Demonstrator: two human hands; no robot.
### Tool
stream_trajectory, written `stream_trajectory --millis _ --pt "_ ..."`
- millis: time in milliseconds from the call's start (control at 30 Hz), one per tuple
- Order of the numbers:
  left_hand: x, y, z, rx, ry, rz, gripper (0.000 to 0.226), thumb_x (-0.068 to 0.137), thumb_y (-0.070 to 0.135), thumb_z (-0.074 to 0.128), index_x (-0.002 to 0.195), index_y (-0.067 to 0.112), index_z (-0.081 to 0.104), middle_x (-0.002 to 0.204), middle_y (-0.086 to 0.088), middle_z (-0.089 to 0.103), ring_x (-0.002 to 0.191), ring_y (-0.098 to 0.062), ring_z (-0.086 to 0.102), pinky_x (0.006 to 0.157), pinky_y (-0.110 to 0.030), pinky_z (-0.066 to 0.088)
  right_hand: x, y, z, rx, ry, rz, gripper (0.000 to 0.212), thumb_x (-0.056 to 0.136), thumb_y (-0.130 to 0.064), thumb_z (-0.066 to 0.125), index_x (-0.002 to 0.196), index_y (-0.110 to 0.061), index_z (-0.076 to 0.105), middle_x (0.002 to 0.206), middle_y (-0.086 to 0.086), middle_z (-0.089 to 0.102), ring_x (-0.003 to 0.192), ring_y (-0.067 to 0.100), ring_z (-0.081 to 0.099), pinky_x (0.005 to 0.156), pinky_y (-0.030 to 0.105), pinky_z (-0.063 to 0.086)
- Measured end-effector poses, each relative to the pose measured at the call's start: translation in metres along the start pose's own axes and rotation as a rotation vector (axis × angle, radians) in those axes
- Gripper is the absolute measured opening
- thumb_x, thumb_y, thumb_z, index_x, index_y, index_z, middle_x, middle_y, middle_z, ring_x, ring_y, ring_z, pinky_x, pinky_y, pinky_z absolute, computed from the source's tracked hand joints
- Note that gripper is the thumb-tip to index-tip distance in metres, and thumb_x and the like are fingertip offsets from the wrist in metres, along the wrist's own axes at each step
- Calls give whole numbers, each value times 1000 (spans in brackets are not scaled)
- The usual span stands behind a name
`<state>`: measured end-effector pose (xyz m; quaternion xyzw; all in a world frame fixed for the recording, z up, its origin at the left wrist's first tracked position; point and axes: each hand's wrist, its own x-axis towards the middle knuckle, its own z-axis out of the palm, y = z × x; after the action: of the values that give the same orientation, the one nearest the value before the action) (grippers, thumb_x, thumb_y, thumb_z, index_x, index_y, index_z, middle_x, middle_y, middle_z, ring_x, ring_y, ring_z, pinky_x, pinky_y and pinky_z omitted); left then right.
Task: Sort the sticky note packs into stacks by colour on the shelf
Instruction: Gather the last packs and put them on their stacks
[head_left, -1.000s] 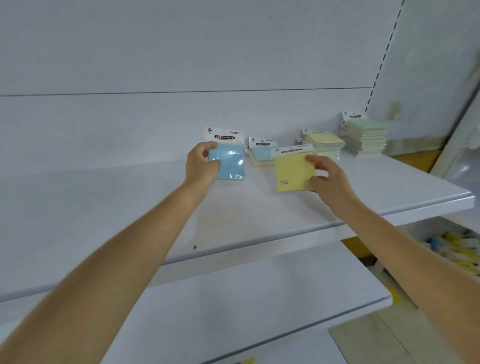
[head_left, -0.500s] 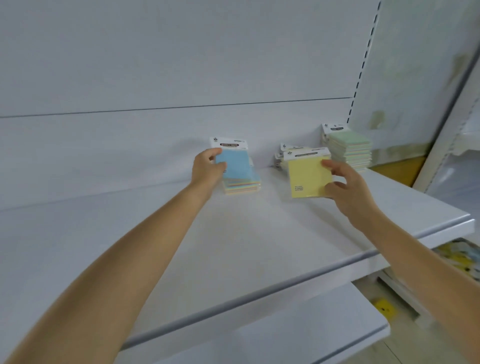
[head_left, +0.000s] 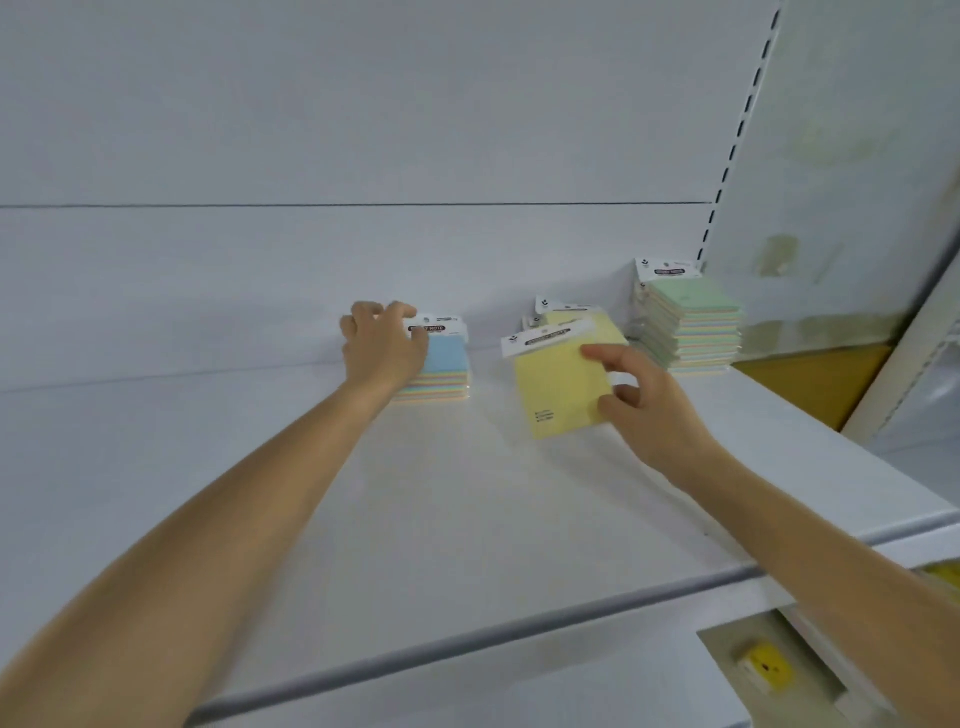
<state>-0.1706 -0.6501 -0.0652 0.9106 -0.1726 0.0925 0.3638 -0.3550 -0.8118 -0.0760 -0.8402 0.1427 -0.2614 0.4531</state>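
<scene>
Since half a second ago: blue pack (head_left: 445, 353) lowered from the air onto the blue stack (head_left: 434, 385); yellow pack (head_left: 561, 387) carried nearer the yellow stack (head_left: 582, 319).

Left hand (head_left: 382, 348) resting on top of the blue pack at the stack's left edge, fingers spread over the header card, grip loosened; cannot tell whether contact is fully broken.

Right hand (head_left: 641, 397) pinching the yellow pack by its right edge, thumb on the face, pack tilted and held clear of the shelf (head_left: 467, 519), just in front of the yellow stack.

Green stack (head_left: 685, 325) standing just right of the right-hand grip, against the back panel (head_left: 363, 130).
</scene>
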Motion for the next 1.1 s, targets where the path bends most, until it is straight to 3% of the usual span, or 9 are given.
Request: stream_trajectory --millis 100,200,267,333,500,600,700,833,1100 --pt "-19 24 10 10 53 289 33 90 16 48 122 12 55 136 -14 37 127 -31 34 103 -37 36 20 -5 -23 -13 69 -53 54 81 9 42 122 -23 53 104 -2 50 62 -1 50 51 7 37" --pt "-45 47 31 40 -109 467 31 90 13 47 120 12 57 128 -13 45 122 -27 43 100 -31 35 47 -3 -45 -37 160 -90 54 81 7 40 125 -22 51 111 4 49 66 12 48 43 5 35" --pt "-60 56 47 116 -243 511 30 91 15 47 119 13 57 123 -10 52 121 -24 45 99 -29 34 66 1 -53 -26 174 -76 54 82 5 39 127 -21 50 113 2 48 75 19 48 52 10 42" --pt "-68 55 60 208 -336 488 29 92 21 45 118 16 56 121 -7 52 122 -22 43 100 -32 38 85 5 -52 -2 136 -29 53 83 4 38 130 -20 48 115 3 49 74 18 49 64 25 45" --pt "-74 47 69 236 -383 426 28 94 26 42 112 17 61 118 -4 59 121 -20 44 104 -31 35 112 17 -42 -121 109 47 45 84 -7 44 127 -18 54 124 7 59 97 24 57 93 33 44" --pt "-75 49 69 256 -373 426 29 95 25 40 115 16 60 121 -5 57 122 -23 44 104 -33 35 104 24 -36 -239 122 -23 40 87 -7 44 124 -12 58 113 3 58 100 22 55 83 23 36" --pt "-77 49 69 253 -352 409 31 95 26 41 120 17 57 126 -5 52 123 -22 42 104 -32 36 98 35 -29 -347 114 -106 33 91 -8 41 117 -5 61 134 12 49 121 24 48 91 22 28" --pt "-75 46 70 217 -358 417 31 94 27 42 121 19 57 128 -2 52 123 -19 43 103 -35 39 99 43 -26 -339 25 -103 35 90 -31 45 110 -9 64 133 10 51 125 29 45 102 30 33" --pt "-74 41 73 174 -354 436 33 94 28 43 123 19 56 129 0 51 124 -17 42 105 -33 37 93 52 -25 -539 -54 -197 46 91 -36 51 131 -15 49 146 7 40 135 30 33 111 41 28"
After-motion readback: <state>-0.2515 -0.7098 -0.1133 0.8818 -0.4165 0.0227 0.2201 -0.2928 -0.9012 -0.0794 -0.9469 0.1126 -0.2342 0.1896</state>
